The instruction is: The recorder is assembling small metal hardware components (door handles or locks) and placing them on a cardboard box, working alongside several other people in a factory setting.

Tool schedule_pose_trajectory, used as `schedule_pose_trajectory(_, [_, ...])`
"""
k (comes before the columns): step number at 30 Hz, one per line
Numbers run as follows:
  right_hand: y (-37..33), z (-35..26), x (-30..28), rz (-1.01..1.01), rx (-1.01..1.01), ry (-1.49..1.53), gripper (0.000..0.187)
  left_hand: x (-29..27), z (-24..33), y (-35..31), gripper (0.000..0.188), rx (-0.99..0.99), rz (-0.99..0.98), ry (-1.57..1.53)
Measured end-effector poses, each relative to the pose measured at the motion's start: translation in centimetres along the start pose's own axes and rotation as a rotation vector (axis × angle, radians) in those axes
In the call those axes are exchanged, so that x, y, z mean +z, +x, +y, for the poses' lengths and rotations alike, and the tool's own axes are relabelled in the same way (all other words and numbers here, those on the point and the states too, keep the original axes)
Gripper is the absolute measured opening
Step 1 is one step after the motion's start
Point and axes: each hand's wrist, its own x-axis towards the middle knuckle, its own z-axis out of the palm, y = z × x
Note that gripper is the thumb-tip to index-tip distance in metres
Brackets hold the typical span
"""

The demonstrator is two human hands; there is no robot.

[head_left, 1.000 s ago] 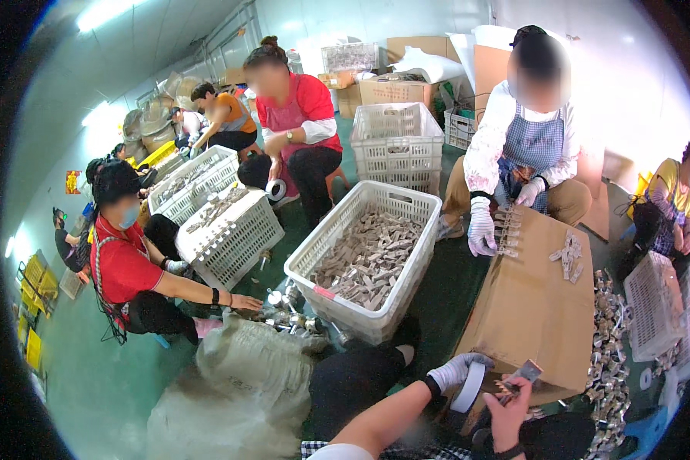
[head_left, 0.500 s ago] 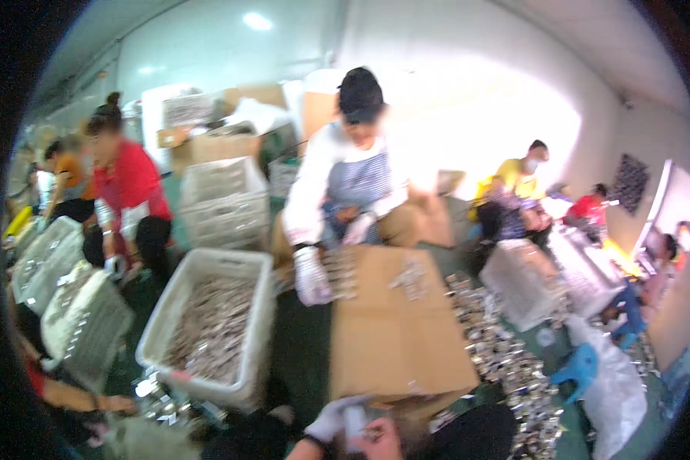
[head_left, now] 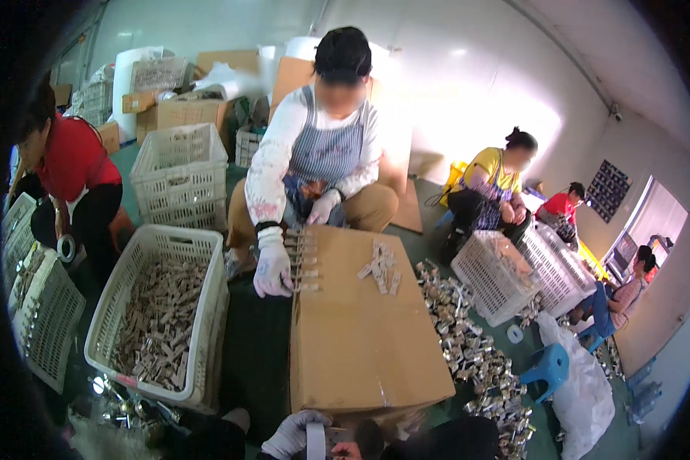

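Left hand [head_left: 293, 435]: gloved, pale knit; seems closed on white roll [head_left: 315, 442], edge-on between the hands. Roll probably light, firm, smooth, not fragile; best held by its rim.
Right hand [head_left: 346, 451]: bare, just beside the roll; mostly hidden, grip cannot be told.
Carton [head_left: 372, 337]: beyond the grip; matt brown board.
Fittings [head_left: 475, 360]: right of the grip; shiny, rounded metal.
Crate [head_left: 216, 322]: left, farther; latticed plastic, greyish flat pieces [head_left: 157, 322] inside.
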Motion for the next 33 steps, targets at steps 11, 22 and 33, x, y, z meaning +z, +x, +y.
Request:
schedule_pose_trajectory(11, [-0.1, -1.1, 0.0, -0.014, -0.030, 0.018, 0.046, 1.0, -0.6, 1.7, 0.025, -0.067, -0.025, 0.043])
schedule_pose_trajectory(22, [-4.4, -19.7, -13.7, 0.202, -0.314, 0.255, 0.045, 0.4, 1.4, 4.0, 0.019, -0.121, 0.181, 0.042])
schedule_pose_trajectory(33, [-3.0, -16.1, -24.4, 0.336, -0.396, -0.145, 0.040, -1.1, 2.6, 4.6, 0.023, 0.012, 0.252, 0.112])
